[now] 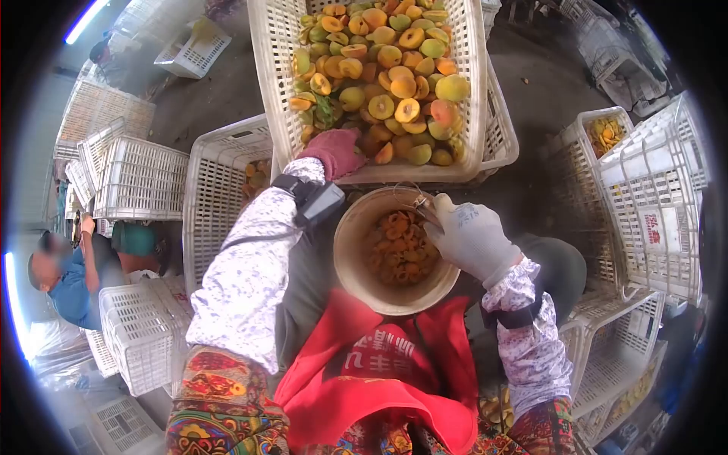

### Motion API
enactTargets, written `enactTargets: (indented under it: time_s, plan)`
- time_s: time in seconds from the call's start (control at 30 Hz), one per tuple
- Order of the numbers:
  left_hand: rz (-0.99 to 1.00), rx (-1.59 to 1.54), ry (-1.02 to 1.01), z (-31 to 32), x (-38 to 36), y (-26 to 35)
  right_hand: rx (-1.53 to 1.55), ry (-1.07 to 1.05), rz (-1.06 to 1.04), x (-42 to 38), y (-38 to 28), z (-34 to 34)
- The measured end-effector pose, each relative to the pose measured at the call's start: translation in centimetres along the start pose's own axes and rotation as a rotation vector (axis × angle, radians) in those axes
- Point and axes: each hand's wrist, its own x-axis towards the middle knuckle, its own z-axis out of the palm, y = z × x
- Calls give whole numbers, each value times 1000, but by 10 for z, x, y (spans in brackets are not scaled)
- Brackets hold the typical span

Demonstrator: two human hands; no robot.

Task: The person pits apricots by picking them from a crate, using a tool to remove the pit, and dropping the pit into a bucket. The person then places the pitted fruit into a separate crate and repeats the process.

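In a white plastic crate (265, 98) lie halved and whole yellow-green apricots or peaches (383, 106). My left hand (334, 154), in a dark pink glove, reaches over the crate's near edge and touches the fruit; its fingertips are hidden among the fruit. My right hand (474, 239), in a pale grey glove, is closed around a small metal tool (431, 214), mostly covered by the fingers. It hovers at the right rim of a cream bucket (350, 277). Inside the bucket are orange-brown fruit pits or scraps (398, 246). Green leaves (327, 111) lie near my left hand.
A red apron (364, 387) covers my lap below the bucket. White crates stand at left (144, 178) and right (652, 212), some holding fruit. Another crate (500, 129) sits under the fruit crate. A person in a blue shirt (72, 292) sits at left.
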Motion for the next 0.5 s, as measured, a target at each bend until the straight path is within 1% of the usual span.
enactTargets:
  time_s: [0.07, 0.1, 0.17, 0.2, 0.23, 0.3, 0.33, 0.4, 0.43, 0.47, 0.5]
  plan:
    - [-14, -36, 68, 3, 3, 0, -16, 54, 30, 0, 0, -1]
    - [-17, -37, 63, 6, 2, -9, -12, 49, 30, -1, 0, 0]
    - [401, 257, 237, 5, 3, -36, 112, 217, -27, 3, 2, 0]
    - [289, -499, 278, 12, 0, -37, 115, 231, -32, 5, 1, -1]
    - [287, -487, 286, 19, -4, -37, 170, 241, -27, 6, -1, -1]
    - [524, -1768, 265, 33, -18, -32, 226, 255, -32, 9, -6, 0]
    - [527, -1765, 273, 28, -35, -20, 245, 259, -42, 11, -10, 0]
    - [462, -2257, 55, 16, -64, 7, 256, 257, -51, 12, -15, 3]
    - [465, -2264, 55, 18, -69, 14, 217, 323, -88, 13, -18, 5]
    - [531, -1717, 235, 20, -72, 21, 178, 387, -124, 13, -21, 7]
    - [558, -1161, 377, 22, -77, 29, 175, 380, -123, 14, -23, 9]
